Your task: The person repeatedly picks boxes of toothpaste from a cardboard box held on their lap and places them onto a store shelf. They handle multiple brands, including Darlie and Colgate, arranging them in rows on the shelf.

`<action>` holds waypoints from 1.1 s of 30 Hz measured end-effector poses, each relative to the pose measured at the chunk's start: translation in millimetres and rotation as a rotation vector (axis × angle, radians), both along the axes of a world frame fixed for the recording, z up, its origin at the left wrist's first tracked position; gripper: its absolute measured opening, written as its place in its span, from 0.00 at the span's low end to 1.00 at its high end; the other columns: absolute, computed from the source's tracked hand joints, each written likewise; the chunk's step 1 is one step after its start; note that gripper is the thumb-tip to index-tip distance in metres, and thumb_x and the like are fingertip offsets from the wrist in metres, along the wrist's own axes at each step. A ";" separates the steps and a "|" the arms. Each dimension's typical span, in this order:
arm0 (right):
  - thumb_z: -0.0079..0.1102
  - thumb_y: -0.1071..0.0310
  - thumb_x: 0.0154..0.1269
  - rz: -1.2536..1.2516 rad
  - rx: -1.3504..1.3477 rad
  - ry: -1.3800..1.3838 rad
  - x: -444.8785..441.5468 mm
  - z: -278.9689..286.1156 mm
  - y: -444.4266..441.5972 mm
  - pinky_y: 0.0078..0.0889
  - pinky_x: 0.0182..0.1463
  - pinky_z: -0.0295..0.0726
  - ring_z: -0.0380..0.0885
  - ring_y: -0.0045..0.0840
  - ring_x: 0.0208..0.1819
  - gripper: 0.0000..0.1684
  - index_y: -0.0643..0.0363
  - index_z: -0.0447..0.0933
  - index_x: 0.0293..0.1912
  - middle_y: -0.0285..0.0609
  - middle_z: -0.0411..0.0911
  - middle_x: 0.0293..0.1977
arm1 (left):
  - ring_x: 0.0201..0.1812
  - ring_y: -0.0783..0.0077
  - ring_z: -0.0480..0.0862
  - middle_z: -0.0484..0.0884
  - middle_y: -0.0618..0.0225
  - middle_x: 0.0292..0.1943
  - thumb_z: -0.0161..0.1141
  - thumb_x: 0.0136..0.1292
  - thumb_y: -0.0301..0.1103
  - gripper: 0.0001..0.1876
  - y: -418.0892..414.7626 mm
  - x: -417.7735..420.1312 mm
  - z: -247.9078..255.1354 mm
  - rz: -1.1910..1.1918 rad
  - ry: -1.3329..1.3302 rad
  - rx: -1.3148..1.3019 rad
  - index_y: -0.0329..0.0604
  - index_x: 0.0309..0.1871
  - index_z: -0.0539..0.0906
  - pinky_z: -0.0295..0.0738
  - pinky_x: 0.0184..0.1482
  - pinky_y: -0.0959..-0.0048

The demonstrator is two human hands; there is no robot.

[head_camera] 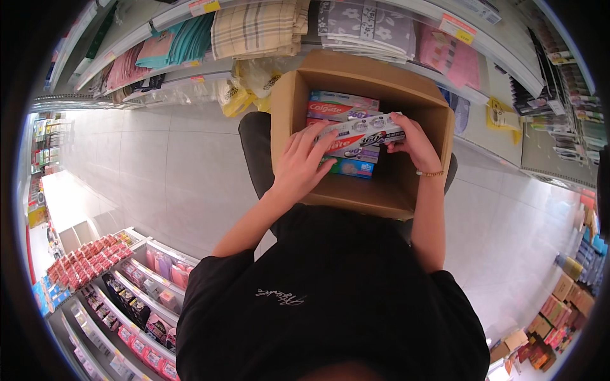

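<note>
A white and red Colgate toothpaste box (358, 135) lies slightly tilted across my two hands, above an open cardboard carton (445, 143). My right hand (413, 142) grips its right end between thumb and fingers. Over the left end spread the fingers of my left hand (302, 162), with the thumb lower down by a green and blue toothpaste box (352, 167). Inside the carton, more toothpaste boxes are stacked in a row on the left, among them a red Colgate one (329, 110). The held box and my left hand partly cover them.
Folded towels (259, 31) fill the shelf (167, 59) beyond the carton, with yellow plastic bags (243, 93) below. Shelves with packaged goods (143, 305) stand at lower left. Cardboard boxes (562, 305) are piled at lower right. Grey tiled floor (190, 143) runs along both sides.
</note>
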State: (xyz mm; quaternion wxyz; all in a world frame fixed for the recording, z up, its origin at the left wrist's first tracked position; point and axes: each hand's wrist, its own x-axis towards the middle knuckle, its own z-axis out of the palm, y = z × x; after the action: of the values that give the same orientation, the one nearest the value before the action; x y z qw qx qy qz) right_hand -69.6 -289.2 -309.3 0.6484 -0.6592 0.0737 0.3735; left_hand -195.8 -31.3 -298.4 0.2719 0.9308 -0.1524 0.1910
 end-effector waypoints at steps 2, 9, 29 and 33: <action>0.60 0.46 0.75 -0.015 -0.023 -0.052 0.4 -7.1 5.2 0.24 0.43 0.83 0.80 0.17 0.35 0.26 0.60 0.77 0.54 0.36 0.81 0.36 | 0.61 0.54 0.80 0.76 0.61 0.66 0.75 0.53 0.29 0.32 -0.3 1.5 -1.1 0.024 0.008 -0.061 0.46 0.63 0.79 0.75 0.61 0.60; 0.73 0.64 0.67 -0.081 -0.006 -0.159 4.9 -40.9 12.8 0.25 0.56 0.81 0.81 0.21 0.51 0.32 0.67 0.73 0.65 0.41 0.83 0.52 | 0.56 0.56 0.83 0.80 0.62 0.60 0.71 0.57 0.27 0.24 3.9 2.6 -4.3 -0.017 0.052 -0.014 0.43 0.59 0.80 0.77 0.58 0.60; 0.74 0.67 0.65 -0.242 -0.203 -0.325 29.3 -125.6 13.4 0.25 0.57 0.80 0.83 0.24 0.51 0.34 0.74 0.73 0.64 0.48 0.85 0.54 | 0.47 0.64 0.84 0.85 0.70 0.49 0.69 0.58 0.27 0.14 5.7 6.1 -2.6 -0.070 0.052 0.008 0.44 0.49 0.84 0.73 0.56 0.65; 0.72 0.71 0.64 -0.140 -0.313 -0.341 27.1 -108.2 22.3 0.27 0.57 0.80 0.83 0.26 0.51 0.30 0.74 0.75 0.62 0.49 0.85 0.53 | 0.47 0.64 0.84 0.85 0.70 0.49 0.69 0.58 0.27 0.14 7.1 6.7 -4.7 -0.064 0.053 0.004 0.44 0.48 0.84 0.73 0.56 0.65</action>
State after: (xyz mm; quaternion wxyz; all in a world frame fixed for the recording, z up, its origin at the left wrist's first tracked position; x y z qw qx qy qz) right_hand -42.5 -266.9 -417.5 0.5659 -0.7985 0.0654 0.1948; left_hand -189.1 -24.2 -303.1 0.2801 0.9306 -0.1754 0.1571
